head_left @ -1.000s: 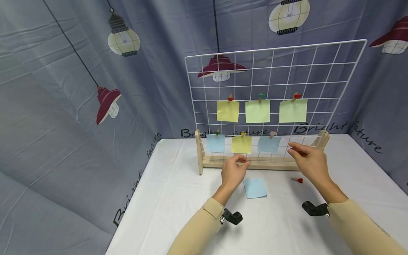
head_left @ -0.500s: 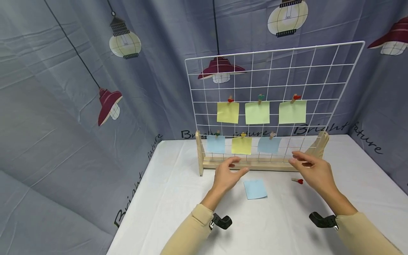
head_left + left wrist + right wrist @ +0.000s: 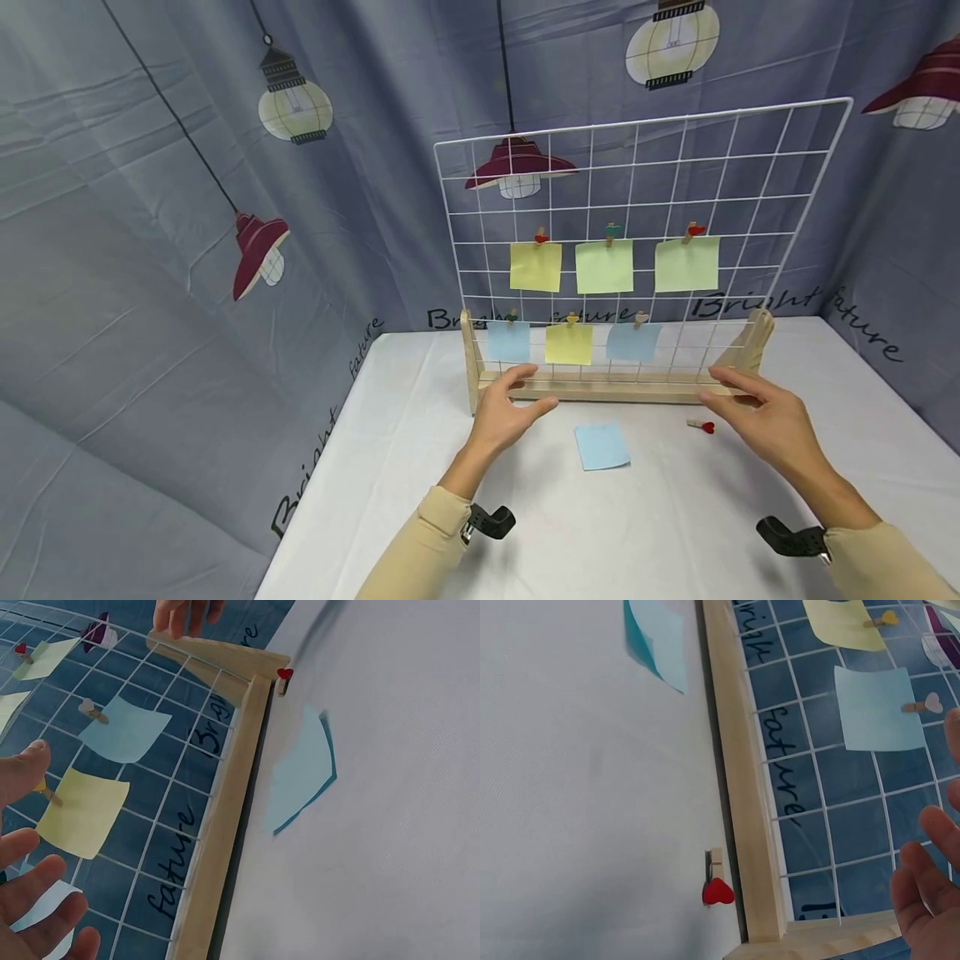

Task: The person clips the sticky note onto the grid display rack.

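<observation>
My left hand (image 3: 501,417) hovers in front of the rack's lower left, thumb and fingers spread apart, holding nothing. At the right end my right hand (image 3: 772,417) hangs with its fingers loosely bent and nothing in them. Between the two, a blue sticky note (image 3: 602,447) lies on the table, one corner lifted. A small wooden clothespin with a red heart (image 3: 701,426) lies near the right hand. Behind stands a white wire grid (image 3: 697,179). A blue note (image 3: 633,342) hangs at the right of its lower row, held by a white-heart clothespin (image 3: 932,703).
The grid stands in a wooden base (image 3: 600,390) on a white-covered table (image 3: 637,533). Other clipped notes are a yellow one (image 3: 568,344), a left blue one (image 3: 508,342) and an upper row with a yellow-green note (image 3: 536,267). A printed curtain (image 3: 360,167) hangs behind.
My left hand has drawn back to the left and its fingers have spread. The right hand has shifted right and down, away from the grid, its fingers parting. Notes and loose clothespin stay put.
</observation>
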Motion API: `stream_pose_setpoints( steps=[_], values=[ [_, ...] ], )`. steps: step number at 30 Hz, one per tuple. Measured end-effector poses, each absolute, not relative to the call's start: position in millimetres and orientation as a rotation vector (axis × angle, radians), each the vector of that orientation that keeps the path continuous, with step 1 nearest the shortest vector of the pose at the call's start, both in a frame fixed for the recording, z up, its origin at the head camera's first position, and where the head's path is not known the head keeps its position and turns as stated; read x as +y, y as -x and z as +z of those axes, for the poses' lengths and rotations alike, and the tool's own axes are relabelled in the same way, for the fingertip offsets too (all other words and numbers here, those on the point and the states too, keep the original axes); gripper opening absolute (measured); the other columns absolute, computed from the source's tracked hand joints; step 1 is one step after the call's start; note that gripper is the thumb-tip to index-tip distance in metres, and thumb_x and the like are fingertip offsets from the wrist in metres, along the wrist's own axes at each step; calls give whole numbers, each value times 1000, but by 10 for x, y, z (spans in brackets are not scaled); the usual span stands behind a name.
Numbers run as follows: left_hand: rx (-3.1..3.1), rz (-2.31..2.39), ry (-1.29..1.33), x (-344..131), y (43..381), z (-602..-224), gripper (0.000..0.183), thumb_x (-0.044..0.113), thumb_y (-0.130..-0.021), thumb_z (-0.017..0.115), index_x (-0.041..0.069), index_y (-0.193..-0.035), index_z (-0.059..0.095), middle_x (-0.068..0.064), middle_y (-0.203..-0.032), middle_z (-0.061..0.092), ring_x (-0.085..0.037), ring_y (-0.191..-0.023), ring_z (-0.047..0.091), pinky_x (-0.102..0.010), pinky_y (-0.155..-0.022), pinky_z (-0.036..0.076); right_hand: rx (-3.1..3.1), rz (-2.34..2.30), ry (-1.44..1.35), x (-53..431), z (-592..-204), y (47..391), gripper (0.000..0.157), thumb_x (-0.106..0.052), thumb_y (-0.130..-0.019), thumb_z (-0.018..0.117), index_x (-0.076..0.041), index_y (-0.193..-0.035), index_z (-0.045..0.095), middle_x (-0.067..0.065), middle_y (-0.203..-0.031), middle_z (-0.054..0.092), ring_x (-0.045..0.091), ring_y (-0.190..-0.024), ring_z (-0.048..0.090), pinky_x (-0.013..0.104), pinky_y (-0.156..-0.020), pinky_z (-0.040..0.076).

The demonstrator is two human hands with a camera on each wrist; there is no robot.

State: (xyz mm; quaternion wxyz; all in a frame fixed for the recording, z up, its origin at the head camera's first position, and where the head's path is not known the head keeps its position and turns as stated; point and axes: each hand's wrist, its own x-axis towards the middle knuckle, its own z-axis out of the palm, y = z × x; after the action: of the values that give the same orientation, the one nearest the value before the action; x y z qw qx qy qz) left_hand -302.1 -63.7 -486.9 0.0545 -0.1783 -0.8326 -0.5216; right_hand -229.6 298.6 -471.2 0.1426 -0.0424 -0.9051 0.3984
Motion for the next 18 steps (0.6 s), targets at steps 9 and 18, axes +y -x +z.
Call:
stream_pose_setpoints(
  steps=[9,18],
  values=[
    [-2563,-1594,541,-482,3025,-5071,55,41,-86,84,15,-132,68,-7,-119,73,-32,-109,67,-42,-93,55,-2582,1162,73,3034,-4789,2259,62,-42,-97,72,-7,-146,58,31,-142,58,49,-117,58,8,-65,43],
    [-2629,-1631,413,-238,2966,-5425,50,39,-83,86,13,-123,72,-5,-109,76,-23,-96,67,-25,-79,51,-2567,1077,71,3063,-4815,2231,60,-43,-97,72,-8,-145,59,30,-138,61,34,-112,60,5,-70,42]
  ],
)
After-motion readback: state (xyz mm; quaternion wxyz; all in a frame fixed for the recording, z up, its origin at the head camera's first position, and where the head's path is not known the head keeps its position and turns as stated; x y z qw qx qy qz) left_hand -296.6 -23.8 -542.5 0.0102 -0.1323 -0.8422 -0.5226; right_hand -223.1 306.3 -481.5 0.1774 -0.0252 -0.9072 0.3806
